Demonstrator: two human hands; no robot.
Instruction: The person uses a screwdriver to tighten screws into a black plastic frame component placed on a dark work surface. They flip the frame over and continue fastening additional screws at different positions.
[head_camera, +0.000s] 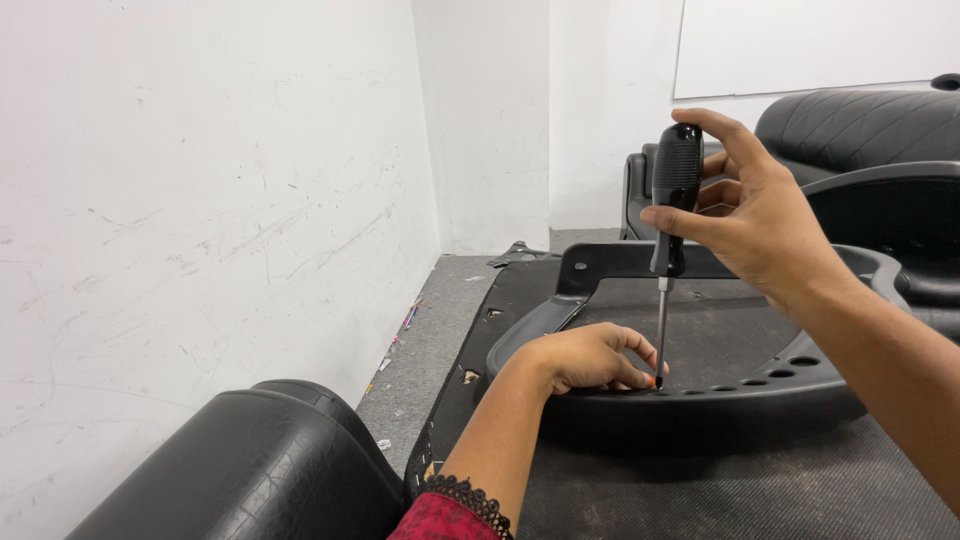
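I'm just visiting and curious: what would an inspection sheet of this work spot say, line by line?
Surface: dark grey felt-like panel lying on a grey floor.
Job's things: black screwdriver held upright, tip down at the rim of a black plastic frame with a row of holes.
Clutter: small scraps on the floor along the wall.
Hands: right hand grips the screwdriver handle; left hand rests on the frame rim, fingertips at the screwdriver tip.
Cables: nothing seen.
Surroundings: scuffed white wall, black padded cushion at lower left, black quilted seat part behind, white board on the far wall.
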